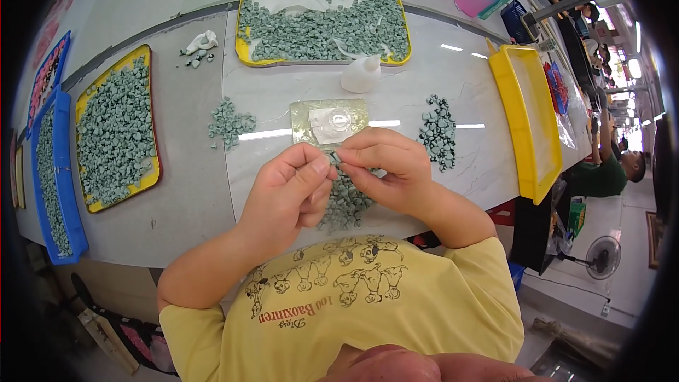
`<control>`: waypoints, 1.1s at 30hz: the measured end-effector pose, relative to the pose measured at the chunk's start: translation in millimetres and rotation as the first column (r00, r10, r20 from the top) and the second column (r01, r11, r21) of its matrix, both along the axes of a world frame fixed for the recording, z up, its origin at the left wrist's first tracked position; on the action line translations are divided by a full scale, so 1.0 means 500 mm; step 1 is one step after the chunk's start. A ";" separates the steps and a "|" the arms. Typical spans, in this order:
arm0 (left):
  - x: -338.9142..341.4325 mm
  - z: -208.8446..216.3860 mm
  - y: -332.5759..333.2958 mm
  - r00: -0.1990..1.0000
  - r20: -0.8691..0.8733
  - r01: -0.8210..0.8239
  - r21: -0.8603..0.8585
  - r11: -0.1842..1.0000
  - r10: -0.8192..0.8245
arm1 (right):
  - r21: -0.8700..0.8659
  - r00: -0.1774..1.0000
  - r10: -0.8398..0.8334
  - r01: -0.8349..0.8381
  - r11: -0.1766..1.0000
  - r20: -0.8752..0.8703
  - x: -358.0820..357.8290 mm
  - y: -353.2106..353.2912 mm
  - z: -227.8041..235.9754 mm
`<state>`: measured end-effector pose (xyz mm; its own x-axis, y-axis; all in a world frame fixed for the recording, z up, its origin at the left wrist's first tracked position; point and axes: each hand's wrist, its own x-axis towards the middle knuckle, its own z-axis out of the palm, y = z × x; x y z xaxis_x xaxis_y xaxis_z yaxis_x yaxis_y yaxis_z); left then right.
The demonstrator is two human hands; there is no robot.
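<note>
The person's left hand (290, 187) and right hand (385, 170) meet over the pale marble table (467, 99), fingertips together. Between them sits one small grey-green piece (334, 159), pinched narrowly by the left thumb and forefinger on one side and the right fingertips on the other; both hands are closed on it, the remaining fingers curled in toward the palms. How the piece is turned cannot be made out, since the fingers cover most of it.

Directly beneath the fingers, and partly hidden by them, lies a loose pile of the same grey-green pieces (343, 205), running back toward the person's yellow shirt (368, 311). Just beyond the fingertips rests a shiny square pad (308, 117) with a small clear round thing on it, and farther beyond that stands a white squeeze bottle (362, 74). Well beyond the bottle is a yellow tray (244, 25) heaped with grey-green pieces.

To the left of the fingers, near but apart, is a small cluster of pieces (230, 124); far to the left lies a second yellow tray full of pieces (147, 56), with a blue tray (64, 191) just outside it. To the right of the fingers sits a darker heap of pieces (438, 131), and beyond it an empty-looking yellow bin (506, 113) at the table's edge.
</note>
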<state>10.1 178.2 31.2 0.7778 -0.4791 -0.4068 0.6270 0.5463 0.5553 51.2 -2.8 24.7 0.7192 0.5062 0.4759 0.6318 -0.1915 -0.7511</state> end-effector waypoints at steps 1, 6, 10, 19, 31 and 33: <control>0.000 0.001 0.000 1.000 0.011 0.007 0.000 1.000 -0.007 | 0.021 1.000 0.028 -0.027 0.999 -0.015 0.002 -0.001 0.000; -0.005 0.000 0.003 0.995 0.077 0.069 -0.029 0.997 -0.067 | 0.112 0.993 0.110 -0.104 0.988 -0.049 0.007 -0.003 -0.002; -0.009 0.001 0.000 0.993 0.087 0.079 -0.027 0.996 -0.076 | 0.155 0.989 0.140 -0.132 0.979 -0.040 0.005 -0.006 -0.002; -0.006 -0.013 -0.019 0.985 -0.085 0.160 0.140 0.977 -0.149 | -0.303 0.990 -0.097 0.063 0.951 -0.098 0.059 -0.074 0.044; 0.017 -0.016 -0.027 0.998 -0.063 0.024 0.131 0.991 -0.016 | -0.792 0.849 -0.508 0.406 0.456 0.144 0.126 -0.206 -0.007; 0.018 -0.018 -0.027 0.997 -0.073 -0.027 0.118 0.993 0.036 | -0.807 0.842 -0.523 0.397 0.437 0.131 0.125 -0.201 -0.011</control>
